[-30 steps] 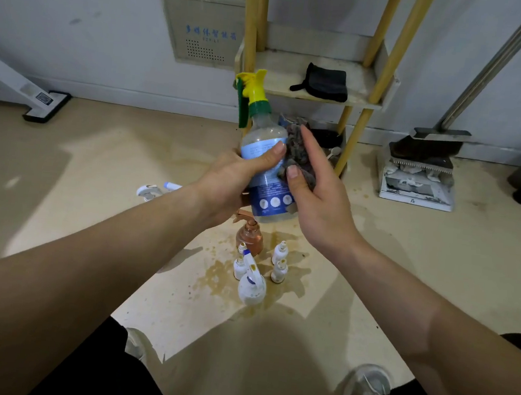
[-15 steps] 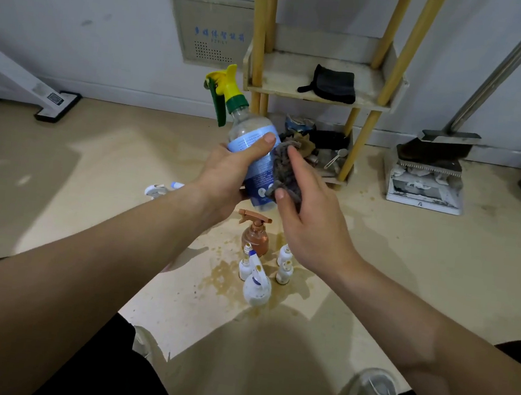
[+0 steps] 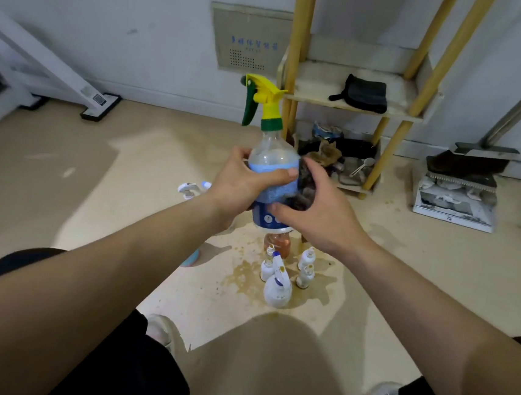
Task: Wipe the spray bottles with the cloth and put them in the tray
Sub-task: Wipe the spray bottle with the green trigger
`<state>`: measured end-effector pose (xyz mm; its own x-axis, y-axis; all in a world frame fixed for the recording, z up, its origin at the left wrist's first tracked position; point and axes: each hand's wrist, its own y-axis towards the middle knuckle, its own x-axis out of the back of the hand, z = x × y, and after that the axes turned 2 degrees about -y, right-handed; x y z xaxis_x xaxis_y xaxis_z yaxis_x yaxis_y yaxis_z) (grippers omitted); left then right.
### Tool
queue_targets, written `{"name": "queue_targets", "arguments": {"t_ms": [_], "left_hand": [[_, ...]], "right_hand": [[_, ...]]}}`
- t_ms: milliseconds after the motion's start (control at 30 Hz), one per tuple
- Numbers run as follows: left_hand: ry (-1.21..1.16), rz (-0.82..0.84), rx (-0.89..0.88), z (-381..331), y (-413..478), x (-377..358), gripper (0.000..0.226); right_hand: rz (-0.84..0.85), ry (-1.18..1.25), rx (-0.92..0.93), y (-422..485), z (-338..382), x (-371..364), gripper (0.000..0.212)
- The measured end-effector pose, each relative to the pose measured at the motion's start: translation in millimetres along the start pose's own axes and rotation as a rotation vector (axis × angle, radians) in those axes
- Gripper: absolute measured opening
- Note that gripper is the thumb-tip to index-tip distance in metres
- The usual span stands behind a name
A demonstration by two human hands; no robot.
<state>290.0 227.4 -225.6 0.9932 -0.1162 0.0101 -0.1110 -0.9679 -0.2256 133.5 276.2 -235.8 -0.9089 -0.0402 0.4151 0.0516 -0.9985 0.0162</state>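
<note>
My left hand (image 3: 241, 182) grips a clear spray bottle (image 3: 272, 157) with a blue label and a yellow and green trigger head, held upright in front of me. My right hand (image 3: 318, 212) presses a dark grey cloth (image 3: 305, 185) against the bottle's right side. On the floor below stand an amber spray bottle (image 3: 277, 245), a white spray bottle (image 3: 277, 286) and several small white bottles (image 3: 306, 267). Another white sprayer (image 3: 190, 188) lies on the floor behind my left wrist. No tray is plainly visible.
A wooden rack (image 3: 354, 104) stands against the wall with a black cloth (image 3: 363, 94) on its shelf and clutter below. A dustpan and broom (image 3: 461, 181) sit at the right. A white stand foot (image 3: 97, 106) is at the left. The floor is stained under the bottles.
The bottle has gone from tilted left to upright. My right hand with the cloth has wrapped lower around the bottle's right side.
</note>
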Motion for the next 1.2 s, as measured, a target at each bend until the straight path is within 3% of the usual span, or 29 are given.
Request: {"name": "queue_targets", "arguments": {"t_ms": [100, 200, 367, 467, 567, 700, 833, 933, 1000, 1133, 1200], "left_hand": [[0.110, 0.023, -0.002, 5, -9, 8, 0.069], [0.154, 0.051, 0.000, 11, -13, 18, 0.075], [0.418, 0.068, 0.001, 2, -17, 46, 0.062], [0.773, -0.144, -0.069, -4, -11, 74, 0.058], [0.873, -0.346, -0.277, -5, -5, 101, 0.052], [1.072, -0.174, -0.445, -1, 3, 128, 0.067], [1.147, -0.036, -0.472, 4, 7, 154, 0.041], [1.127, -0.002, -0.388, 0, 4, 168, 0.030], [1.114, -0.028, -0.341, -1, 3, 173, 0.024], [1.188, -0.110, -0.314, -2, 7, 183, 0.022], [1.183, -0.179, -0.274, -6, 14, 200, 0.022]], "right_hand": [[-0.077, -0.042, 0.026, 2, 4, -9, 0.091], [-0.047, 0.015, -0.008, 6, 3, -20, 0.081], [-0.033, 0.048, -0.026, 15, -3, -40, 0.068], [-0.013, -0.046, -0.037, 17, -6, -51, 0.083], [0.040, -0.128, -0.050, 22, -11, -62, 0.087], [0.168, -0.187, -0.073, 32, -16, -74, 0.091], [0.282, -0.225, -0.049, 39, -20, -90, 0.098], [0.343, -0.243, -0.029, 46, -23, -103, 0.100], [0.330, -0.238, -0.019, 52, -26, -113, 0.092], [0.244, -0.214, -0.017, 68, -23, -128, 0.056], [0.249, -0.240, 0.012, 74, -21, -135, 0.052]]}}
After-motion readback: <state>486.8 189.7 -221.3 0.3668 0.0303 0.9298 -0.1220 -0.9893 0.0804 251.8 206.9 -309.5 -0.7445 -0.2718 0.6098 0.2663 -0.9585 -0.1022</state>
